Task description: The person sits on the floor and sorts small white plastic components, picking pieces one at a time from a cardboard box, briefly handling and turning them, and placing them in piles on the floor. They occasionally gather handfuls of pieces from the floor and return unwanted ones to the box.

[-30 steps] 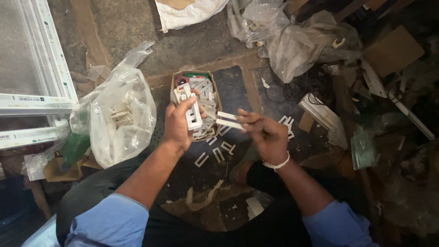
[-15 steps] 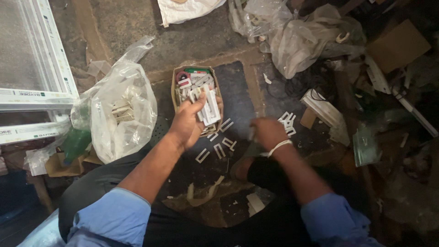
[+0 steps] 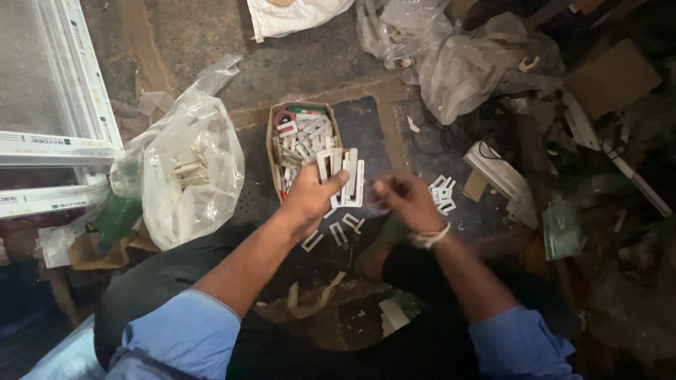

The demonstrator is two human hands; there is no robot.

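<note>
Left hand (image 3: 310, 197) grips a stack of flat white U-shaped plastic clips (image 3: 343, 177) over the small brown cardboard box of clips (image 3: 271, 151) — fingers wrapped tight round the stack. Right hand (image 3: 405, 200) is blurred, curled just beside it; can't tell if it holds a piece. Stack's long axis runs upright in view, open ends seeming to point away from the person. Risk: loose grip fans the stack — clips could drop among the scattered white clips on the dark mat (image 3: 440, 193).

Brown cardboard box (image 3: 270, 151) centre; clear plastic bag (image 3: 186, 169) left.
</note>
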